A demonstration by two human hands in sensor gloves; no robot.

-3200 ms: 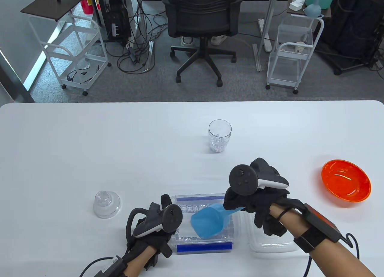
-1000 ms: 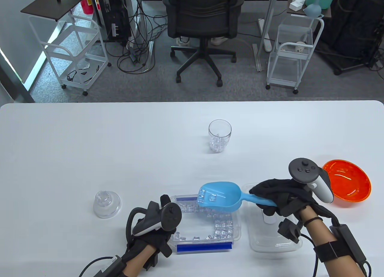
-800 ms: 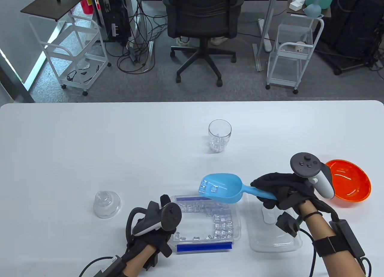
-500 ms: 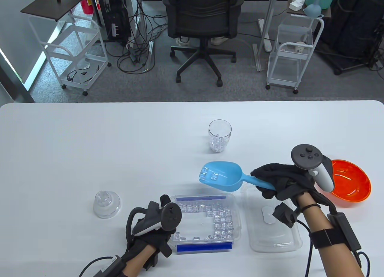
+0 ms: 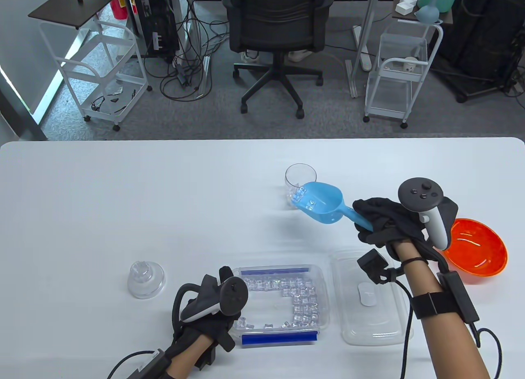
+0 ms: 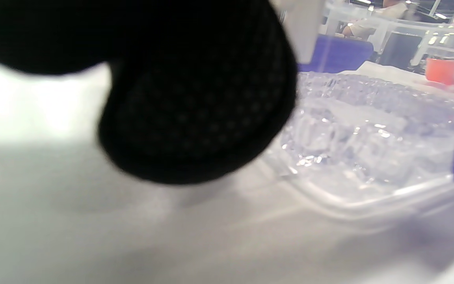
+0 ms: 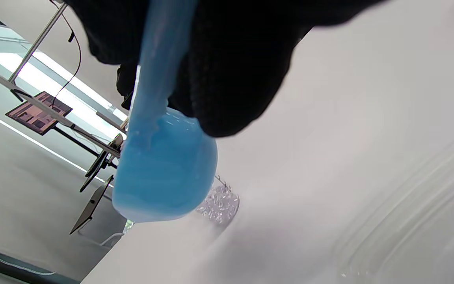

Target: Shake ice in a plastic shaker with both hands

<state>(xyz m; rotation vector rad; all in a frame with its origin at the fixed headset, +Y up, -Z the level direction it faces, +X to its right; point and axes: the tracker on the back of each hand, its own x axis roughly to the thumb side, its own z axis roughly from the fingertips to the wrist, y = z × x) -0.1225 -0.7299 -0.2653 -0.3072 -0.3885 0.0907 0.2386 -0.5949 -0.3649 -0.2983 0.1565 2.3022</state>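
Your right hand [image 5: 383,225] grips the blue scoop [image 5: 324,206] by its handle, w/ ice cubes [image 5: 301,195] at its mouth, which points far-left at the shaker cup [image 5: 300,182], upright mid-table. Cup's likely light, stiff, slick when wet; hold its wall w/ both hands. Left hand [image 5: 209,313] steadies the ice tub [image 5: 324,309]; finger spread can't be told.

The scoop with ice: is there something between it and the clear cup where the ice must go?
Nothing visible is. The scoop, held by the right hand, has its front lip at the rim of the cup, with only air between them.
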